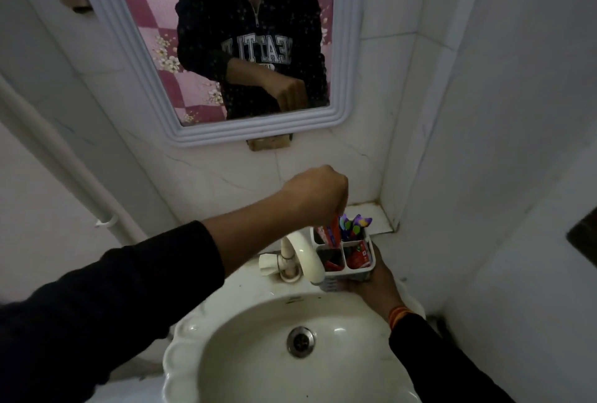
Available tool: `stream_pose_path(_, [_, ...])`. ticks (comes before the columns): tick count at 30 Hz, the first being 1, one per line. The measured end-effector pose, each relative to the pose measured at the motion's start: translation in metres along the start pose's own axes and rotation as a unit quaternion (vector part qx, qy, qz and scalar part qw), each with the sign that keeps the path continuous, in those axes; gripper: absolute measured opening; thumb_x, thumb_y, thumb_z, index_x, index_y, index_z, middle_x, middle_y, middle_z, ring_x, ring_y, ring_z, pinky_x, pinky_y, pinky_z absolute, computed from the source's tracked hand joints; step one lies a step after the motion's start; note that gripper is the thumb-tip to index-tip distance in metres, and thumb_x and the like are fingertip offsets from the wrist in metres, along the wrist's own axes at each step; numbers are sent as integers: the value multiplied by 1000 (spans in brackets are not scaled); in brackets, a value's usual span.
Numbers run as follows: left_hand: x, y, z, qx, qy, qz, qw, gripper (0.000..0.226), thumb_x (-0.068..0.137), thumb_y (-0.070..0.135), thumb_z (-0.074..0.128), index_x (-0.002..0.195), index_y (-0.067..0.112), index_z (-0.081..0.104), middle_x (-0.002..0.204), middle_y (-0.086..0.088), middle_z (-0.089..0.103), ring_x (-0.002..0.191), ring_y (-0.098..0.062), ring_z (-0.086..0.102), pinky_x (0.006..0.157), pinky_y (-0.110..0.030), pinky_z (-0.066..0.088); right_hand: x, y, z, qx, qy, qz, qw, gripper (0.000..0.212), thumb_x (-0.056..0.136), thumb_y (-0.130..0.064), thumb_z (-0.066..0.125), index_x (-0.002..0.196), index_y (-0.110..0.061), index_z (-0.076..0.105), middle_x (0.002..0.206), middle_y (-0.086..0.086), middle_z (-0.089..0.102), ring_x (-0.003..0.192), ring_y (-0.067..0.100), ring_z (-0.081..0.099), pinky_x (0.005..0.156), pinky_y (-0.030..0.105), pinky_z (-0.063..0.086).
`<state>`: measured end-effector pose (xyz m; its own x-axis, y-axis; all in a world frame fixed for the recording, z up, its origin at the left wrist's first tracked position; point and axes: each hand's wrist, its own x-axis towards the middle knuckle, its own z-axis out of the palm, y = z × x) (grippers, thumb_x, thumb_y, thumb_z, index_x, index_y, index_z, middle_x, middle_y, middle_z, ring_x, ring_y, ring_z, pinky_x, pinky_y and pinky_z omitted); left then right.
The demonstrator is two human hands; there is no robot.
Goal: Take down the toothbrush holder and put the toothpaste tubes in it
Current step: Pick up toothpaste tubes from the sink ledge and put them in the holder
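A white toothbrush holder (368, 268) with four compartments rests at the back right rim of the sink, beside the tap. My right hand (376, 283) grips its lower front side. My left hand (318, 194) hovers above the holder, fingers closed on the top of a red toothpaste tube (334, 230) standing in the back left compartment. Purple and green toothbrushes (355, 224) stick up from the back right compartment. Another red tube (358, 255) lies in the front right compartment, and something red (332, 262) sits in the front left one.
A cream tap (303, 257) curves over the white basin (226, 367) just left of the holder. A white-framed mirror (200, 137) hangs on the tiled wall above. A tiled ledge (381, 218) lies behind the holder, and a white pipe (80, 182) runs down the left wall.
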<state>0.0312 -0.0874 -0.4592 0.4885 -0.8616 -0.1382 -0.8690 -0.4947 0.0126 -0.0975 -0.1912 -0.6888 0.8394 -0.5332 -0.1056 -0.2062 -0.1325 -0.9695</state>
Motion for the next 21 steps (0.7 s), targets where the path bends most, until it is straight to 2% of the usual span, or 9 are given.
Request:
stream_pose_path(3, [2,11,20,28,-30,13,999,21,86,13,70,106,15,78,100,-7,74,83,-23,72,75,-40,64,1,1,0,-6,5,5,1000,96,53,-8,98,129,-38,47,115,-21,63,105,-8,58,78,4,48])
stream_pose_path(6, [3,11,35,-5,-73,15,997,26,84,19,74,110,17,78,99,-4,75,85,-19,70,75,-35,63,1,2,1,-1,8,1,1000,94,55,-4,96,128,-37,48,114,-22,63,104,-7,59,74,2,49])
stream_pose_path(10, [7,-10,35,-137,-61,-11,989,27,81,35,78,102,18,82,96,0,79,85,-14,70,79,-31,60,3,6,1,12,14,-3,1000,88,56,3,93,118,-44,52,117,-18,65,106,0,62,79,12,52])
stream_pose_path(14, [10,-55,44,-270,-29,-103,957,19,90,22,73,102,10,80,92,-5,80,74,-15,79,69,-26,64,4,8,3,28,8,-6,1000,88,56,0,94,117,-48,54,119,-15,68,108,1,64,79,13,54])
stream_pose_path(15, [11,-70,51,-269,-16,-130,954,18,91,19,71,102,8,79,95,-7,79,77,-19,79,73,-29,64,4,10,3,31,8,-7,999,87,57,-1,94,117,-49,54,118,-16,68,107,-1,65,79,12,53])
stream_pose_path(17, [15,-104,75,-207,-12,-186,960,23,93,16,64,109,5,77,109,-12,76,97,-27,75,89,-33,60,3,8,3,35,9,-5,999,88,58,-1,94,121,-46,54,115,-20,67,102,-10,63,77,6,50])
stream_pose_path(19, [15,-132,100,-131,-48,-222,965,35,94,17,57,126,6,68,131,-14,66,118,-31,64,99,-29,50,3,8,4,43,10,-5,999,89,59,-1,94,128,-38,52,113,-22,66,97,-15,61,72,0,48])
stream_pose_path(21, [13,-149,125,-87,-98,-235,963,42,95,18,55,135,5,57,140,-16,58,126,-32,57,101,-29,45,3,9,3,46,6,-3,999,88,58,-3,94,126,-39,52,113,-21,67,99,-11,62,77,4,49])
